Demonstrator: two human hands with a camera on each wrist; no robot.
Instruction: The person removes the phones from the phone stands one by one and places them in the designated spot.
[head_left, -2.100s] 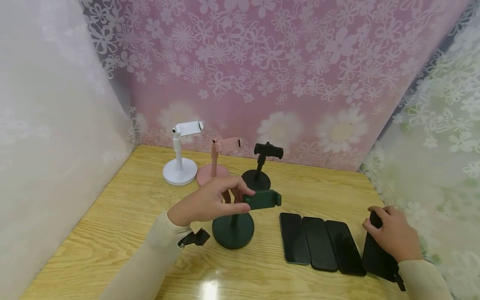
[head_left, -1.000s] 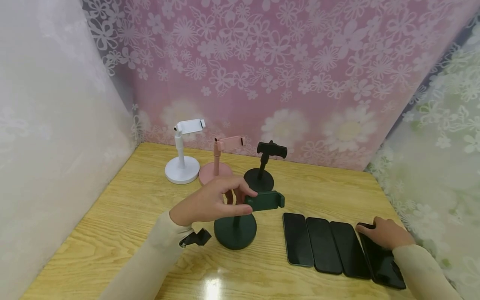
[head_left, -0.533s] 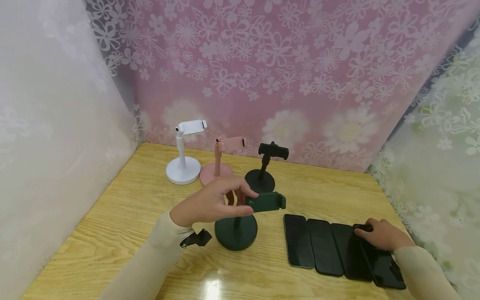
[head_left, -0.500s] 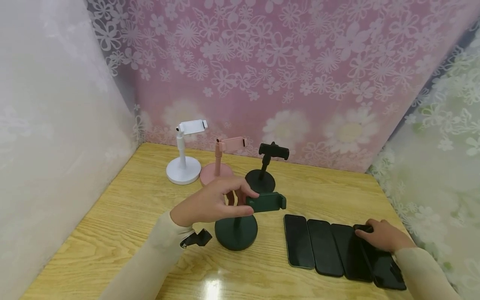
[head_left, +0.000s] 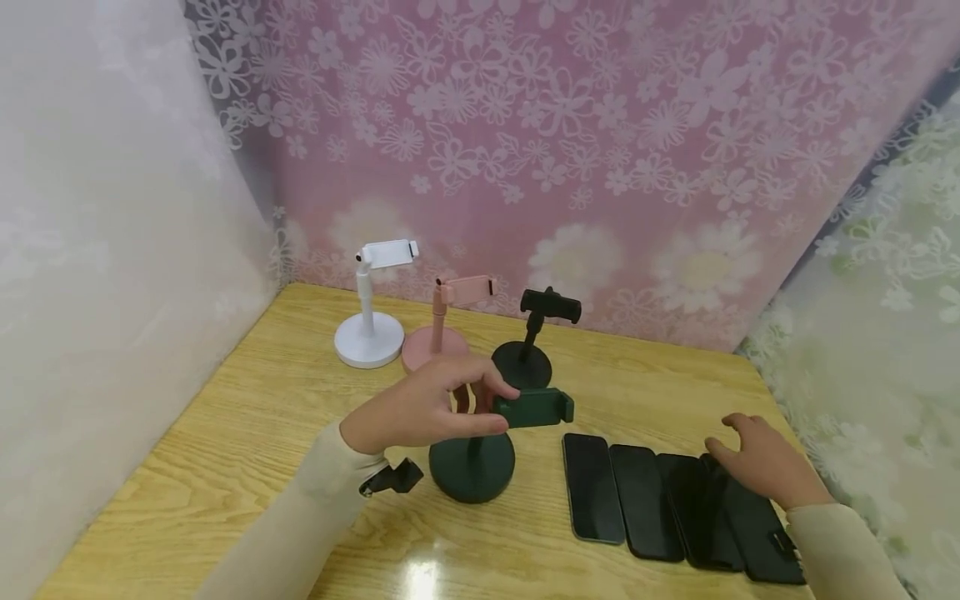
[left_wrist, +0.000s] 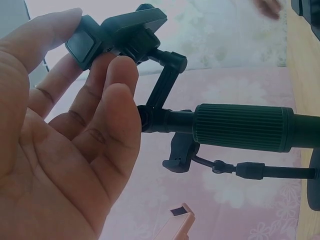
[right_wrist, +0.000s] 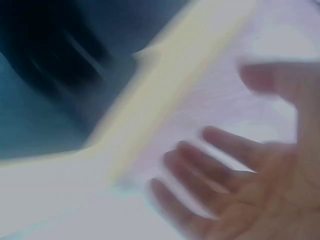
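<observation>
My left hand [head_left: 427,406] pinches the clamp end of a dark green phone stand [head_left: 471,471] between thumb and fingers. In the left wrist view, the thumb and fingertips are at one jaw of the clamp, and the ribbed post [left_wrist: 242,127] runs to the right. Raised just over the far end of the rightmost black phone [head_left: 761,529] is my right hand [head_left: 768,460], its fingers spread and holding nothing. That phone lies flat beside another black phone [head_left: 693,508]. The right wrist view is blurred, but the right palm [right_wrist: 270,195] and loose fingers show.
More black phones, one in the middle [head_left: 647,504] and one at the left [head_left: 592,487], continue the row. Behind stand a white phone stand [head_left: 369,342], a pink one [head_left: 437,337] and a black one [head_left: 522,364]. Floral curtains [head_left: 480,150] border the wooden table [head_left: 262,433].
My right hand first laid the rightmost phone down beside the others and pressed at its far end. Now it has lifted off. The left hand keeps its grip on the green stand.
</observation>
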